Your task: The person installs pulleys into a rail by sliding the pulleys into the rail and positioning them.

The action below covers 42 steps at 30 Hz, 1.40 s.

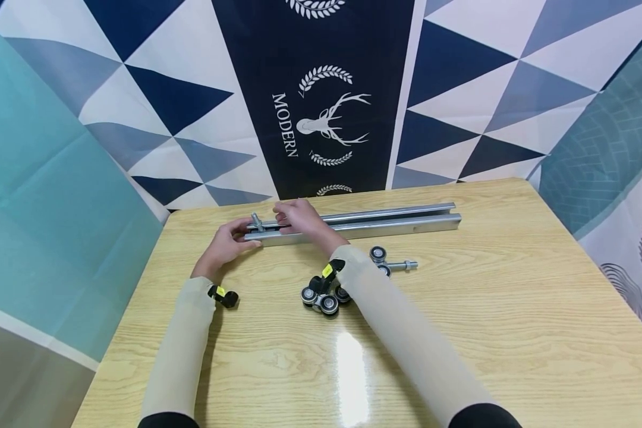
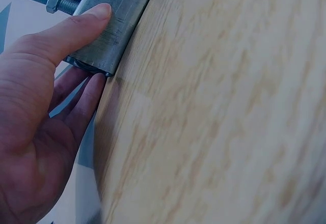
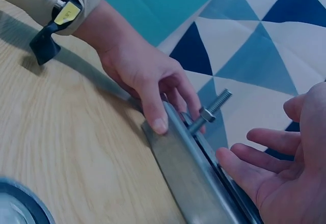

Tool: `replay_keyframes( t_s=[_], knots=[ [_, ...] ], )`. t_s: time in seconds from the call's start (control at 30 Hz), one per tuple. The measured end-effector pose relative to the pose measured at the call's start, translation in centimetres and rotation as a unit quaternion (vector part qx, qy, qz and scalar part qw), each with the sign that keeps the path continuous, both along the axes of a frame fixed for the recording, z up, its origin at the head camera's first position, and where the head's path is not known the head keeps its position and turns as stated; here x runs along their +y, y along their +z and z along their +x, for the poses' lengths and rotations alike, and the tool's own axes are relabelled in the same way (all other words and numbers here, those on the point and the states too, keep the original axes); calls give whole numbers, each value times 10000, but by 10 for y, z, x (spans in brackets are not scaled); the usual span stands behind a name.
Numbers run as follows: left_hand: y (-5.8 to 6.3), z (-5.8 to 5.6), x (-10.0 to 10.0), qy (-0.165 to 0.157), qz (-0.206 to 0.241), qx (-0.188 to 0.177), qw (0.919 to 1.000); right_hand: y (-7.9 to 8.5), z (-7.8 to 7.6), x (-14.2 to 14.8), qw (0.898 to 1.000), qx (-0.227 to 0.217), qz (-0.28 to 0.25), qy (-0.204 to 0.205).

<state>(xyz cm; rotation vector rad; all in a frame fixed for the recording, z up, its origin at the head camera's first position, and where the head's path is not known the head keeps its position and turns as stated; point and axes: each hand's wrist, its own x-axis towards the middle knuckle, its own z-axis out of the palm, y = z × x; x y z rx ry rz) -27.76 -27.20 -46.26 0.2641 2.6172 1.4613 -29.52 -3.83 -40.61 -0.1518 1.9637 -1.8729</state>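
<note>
A long metal track rail (image 1: 396, 226) lies across the back of the table, its slot facing up. At its left end my left hand (image 1: 229, 244) grips it, the thumb (image 2: 99, 12) flat on the near side wall and the other fingers around the end and far side. A threaded bolt (image 3: 219, 102) with a hex nut (image 3: 207, 115) rises from the slot close to that hand; whatever it is fixed to is hidden inside the rail. Just right of the bolt, my right hand (image 1: 302, 217) hovers over the rail with loosely bent, spread fingers (image 3: 275, 140), holding nothing.
Nearer me on the wooden table (image 1: 513, 285) sits a roller trolley (image 1: 321, 302) with black-rimmed wheels, partly under the right wrist. Another trolley (image 1: 378, 254), its bolt (image 1: 401, 266) pointing right, lies partly behind the right sleeve. A patterned cloth (image 1: 192, 107) hangs behind the table.
</note>
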Motion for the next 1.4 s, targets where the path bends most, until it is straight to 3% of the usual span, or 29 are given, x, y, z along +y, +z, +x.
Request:
replay_keyframes(
  t_s=[0.1,0.23,0.43,0.63,0.93,1.03,1.1,1.23,1.33,1.4],
  knots=[
    [-8,-3,-3,28,-27,30,10000,-1,-2,10,9999,-7,-89,-124],
    [-10,-5,-4,63,-5,-88,9999,-2,-6,25,9993,-69,-232,-270],
    [-4,-3,-1,136,-39,-335,9993,1,-11,49,9986,-82,-175,-488],
    [3,2,1,152,-56,-359,9992,6,-17,73,9984,-3,-95,-552],
    [-8,-3,-4,126,38,-136,9998,13,-21,107,9987,126,-69,-489],
    [-6,-3,-3,120,59,-159,9998,14,-22,117,9986,138,-84,-506],
    [3,3,1,109,10,-179,9998,16,-22,124,9986,158,-76,-506],
    [2,2,1,109,-7,-197,9997,16,-23,137,9985,261,44,-473],
    [-8,-3,-5,111,21,-120,9999,15,-24,147,9983,296,56,-495],
    [-7,-2,-5,112,5,-79,9999,14,-25,153,9981,293,56,-541]
  ],
)
